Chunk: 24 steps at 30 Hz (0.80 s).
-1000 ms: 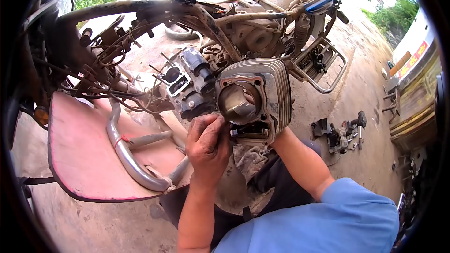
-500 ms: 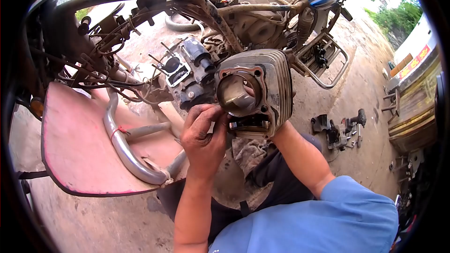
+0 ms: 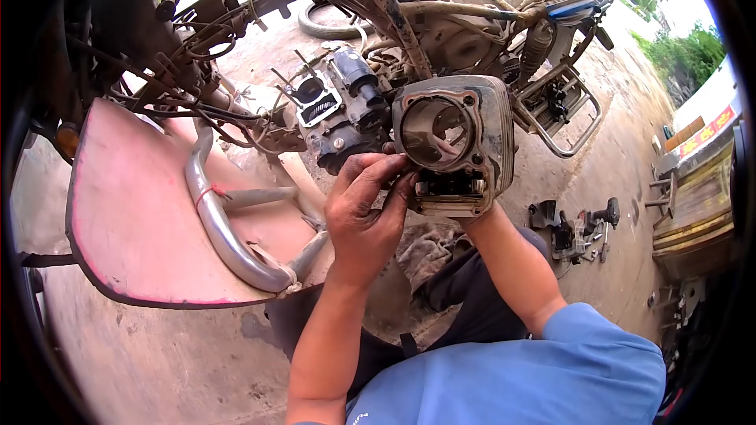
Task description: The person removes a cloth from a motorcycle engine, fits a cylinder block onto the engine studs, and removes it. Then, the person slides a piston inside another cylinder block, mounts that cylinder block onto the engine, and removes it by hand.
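Observation:
A grey finned engine cylinder point(image 3: 480, 138) with a round bore is held up in front of a stripped motorcycle. My right hand point(image 3: 472, 223) grips it from below and behind, so only the wrist and the heel of the hand show. My left hand point(image 3: 364, 206), dark with grease, has its fingertips bent and pinched against the cylinder's lower-left edge, next to the chain slot. The bore faces me, and light shows through it.
Just left of the cylinder sits the motorcycle's engine part point(image 3: 340, 114) with studs and loose wires. A pink leg shield point(image 3: 126, 220) and a chrome tube point(image 3: 224, 240) lie lower left. A rag point(image 3: 425, 252) rests on my lap. Loose parts point(image 3: 571, 232) lie on the concrete at right.
The cylinder has moved up and to the right and turned its bore more squarely toward me. My left hand followed, staying at its lower-left edge.

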### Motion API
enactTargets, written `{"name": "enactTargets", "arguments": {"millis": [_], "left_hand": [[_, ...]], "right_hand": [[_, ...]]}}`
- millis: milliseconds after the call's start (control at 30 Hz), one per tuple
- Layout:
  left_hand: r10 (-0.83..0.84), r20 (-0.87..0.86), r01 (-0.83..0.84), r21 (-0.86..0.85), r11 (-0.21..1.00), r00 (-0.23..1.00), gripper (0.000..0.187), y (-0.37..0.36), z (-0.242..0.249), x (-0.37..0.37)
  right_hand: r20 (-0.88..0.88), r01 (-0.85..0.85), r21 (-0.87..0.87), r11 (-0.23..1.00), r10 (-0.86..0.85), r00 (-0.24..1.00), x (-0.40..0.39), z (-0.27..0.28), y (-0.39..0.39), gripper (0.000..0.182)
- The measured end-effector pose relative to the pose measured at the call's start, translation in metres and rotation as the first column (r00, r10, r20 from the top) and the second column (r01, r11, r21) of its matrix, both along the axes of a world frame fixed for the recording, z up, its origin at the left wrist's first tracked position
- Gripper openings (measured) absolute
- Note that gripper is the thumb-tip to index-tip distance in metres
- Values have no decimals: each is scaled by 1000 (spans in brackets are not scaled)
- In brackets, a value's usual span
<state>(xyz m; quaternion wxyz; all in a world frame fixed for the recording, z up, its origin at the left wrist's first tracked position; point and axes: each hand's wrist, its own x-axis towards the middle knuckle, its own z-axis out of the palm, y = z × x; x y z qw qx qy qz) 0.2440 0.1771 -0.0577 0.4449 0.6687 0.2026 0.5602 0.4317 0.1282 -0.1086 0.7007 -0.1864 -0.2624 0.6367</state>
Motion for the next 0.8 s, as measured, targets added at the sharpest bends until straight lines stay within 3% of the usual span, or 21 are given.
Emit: {"name": "enactTargets", "arguments": {"millis": [133,167,233,367,467,533,633,733,800], "left_hand": [[50,21,-50,-16,999,999,21,1,-4,2],[44,46,-41,-55,998,998,20,1,-4,3],[78,43,-77,-17,997,996,20,0,-4,5],[128,13,-128,34,991,992,24,-1,-10,7],[114,-22,-113,67,991,993,28,0,-11,4],[45,-4,-45,-6,999,999,28,0,-8,2],[5,-18,-5,-41,999,1000,28,3,-6,0],[-16,-64,12,-62,998,998,27,4,-7,-3],[-35,-54,30,-93,995,998,26,4,-5,-4]], "right_hand": [[-88,62,-79,995,-69,994,-2,-4,1,54],[25,21,2,1000,-21,999,0,-3,0,54],[88,-12,26,1000,10,996,6,-6,2,53],[63,114,-104,988,-108,992,8,-9,-4,58],[-41,47,-40,998,-49,998,3,0,-8,58],[-23,-44,41,998,45,999,2,4,-7,58],[-50,-19,10,1000,20,999,3,0,-11,57],[0,106,-84,991,-106,994,11,-12,-16,58],[28,193,-40,980,-191,981,17,-15,-18,60]]}}
